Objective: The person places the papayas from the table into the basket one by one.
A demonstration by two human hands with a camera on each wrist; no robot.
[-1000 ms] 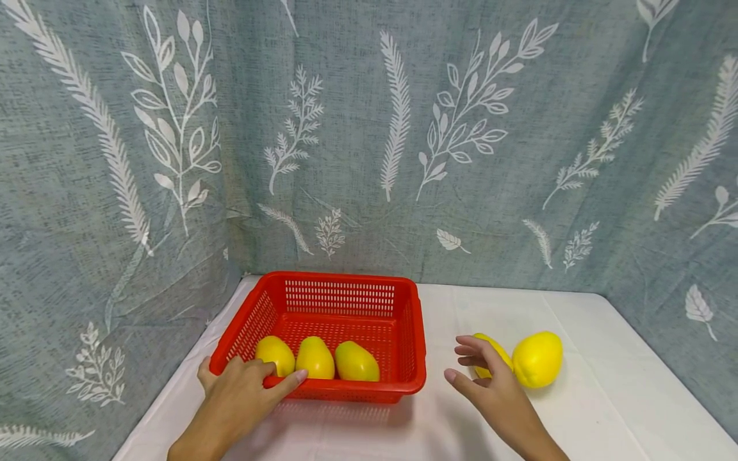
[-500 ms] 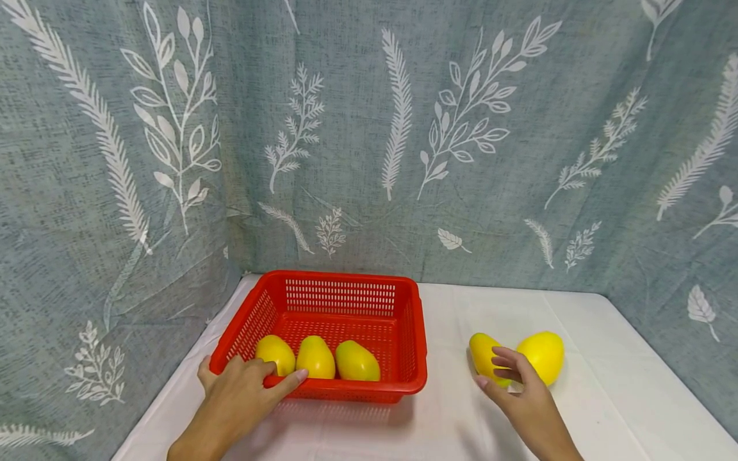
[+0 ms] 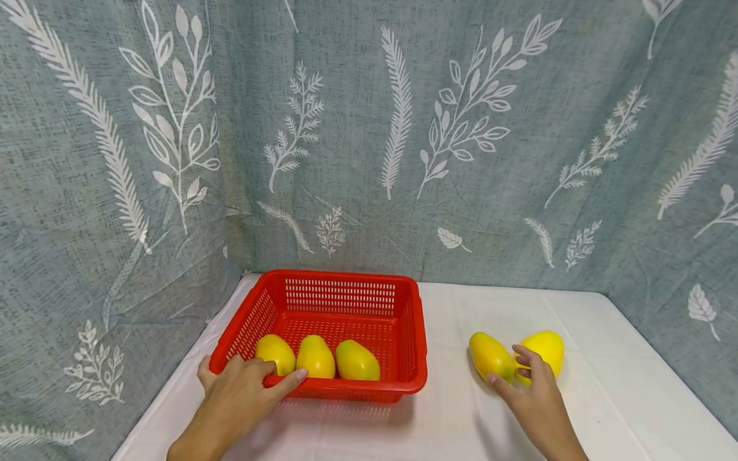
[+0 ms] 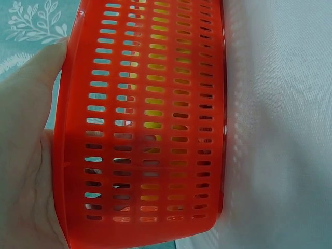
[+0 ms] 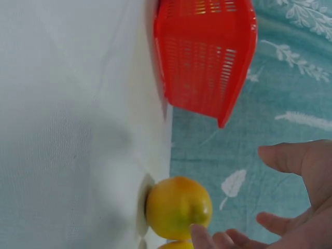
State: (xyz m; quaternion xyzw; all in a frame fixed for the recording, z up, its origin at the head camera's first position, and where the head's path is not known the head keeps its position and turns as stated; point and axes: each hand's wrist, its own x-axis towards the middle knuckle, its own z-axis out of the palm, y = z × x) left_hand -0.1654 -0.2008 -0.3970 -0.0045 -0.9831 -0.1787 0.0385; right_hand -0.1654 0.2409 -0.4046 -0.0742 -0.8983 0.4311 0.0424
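Observation:
My left hand [image 3: 236, 394] grips the near left rim of a red plastic basket [image 3: 412, 333], thumb over the front edge. In the left wrist view that hand [image 4: 26, 140] holds the rim beside the slotted basket wall [image 4: 140, 114]. Three yellow mangoes [image 3: 316, 358] lie along the basket's near side. My right hand [image 3: 539, 403] hovers with spread, relaxed fingers over another mango [image 3: 489, 358] on the table. In the right wrist view, fingertips of the right hand [image 5: 295, 207] overlap the mango [image 5: 179, 207]; whether they touch it, I cannot tell. A bright yellow fruit [image 3: 544, 351] lies behind the fingers, partly hidden.
A white cloth covers the table [image 3: 576, 320]. Grey-green curtains [image 3: 357, 141] with white leaf prints hang at the back and both sides. The basket stands left of the loose fruit, with bare tabletop between them.
My right hand has moved to the right, from left of the loose mango to over its near right side, uncovering most of it. The left hand and basket stay put.

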